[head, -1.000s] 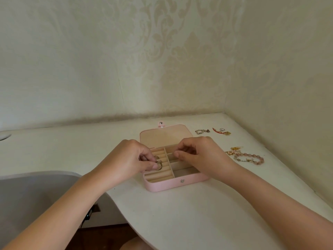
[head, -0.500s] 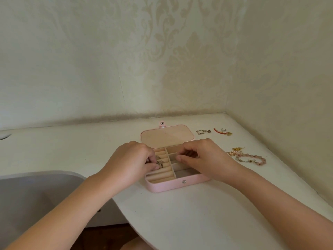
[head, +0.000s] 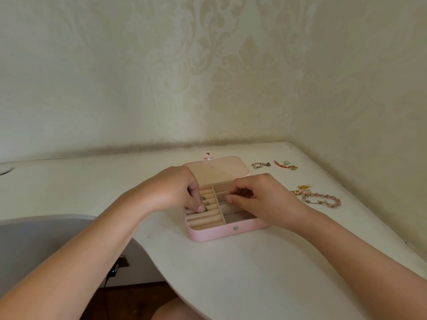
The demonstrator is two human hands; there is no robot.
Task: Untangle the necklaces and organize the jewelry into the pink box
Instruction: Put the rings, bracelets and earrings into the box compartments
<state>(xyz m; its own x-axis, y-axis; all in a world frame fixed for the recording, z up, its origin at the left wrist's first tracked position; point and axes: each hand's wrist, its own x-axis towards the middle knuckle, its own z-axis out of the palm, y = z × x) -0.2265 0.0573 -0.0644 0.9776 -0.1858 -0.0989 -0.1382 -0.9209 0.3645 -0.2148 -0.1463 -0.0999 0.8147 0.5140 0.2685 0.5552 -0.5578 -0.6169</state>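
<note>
The left hand [head: 175, 190] pinches a ring [head: 204, 207] at the crosswise ring slots [head: 205, 219] of the pink box [head: 221, 234]; the right hand [head: 261, 199] curls alongside, contents unclear.

Your pink box [head: 219, 234] lies open, a ring [head: 205, 203] in its left rolls. A pink bead bracelet [head: 323, 200] lies to its right.

Two bare forearms, left hand [head: 171, 188] and right hand [head: 265, 197] (nails short)

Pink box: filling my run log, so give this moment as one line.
box open | left hand pinches ring at roll slots | right hand curled over compartments, grasp unclear | bracelet, chain on table
</note>
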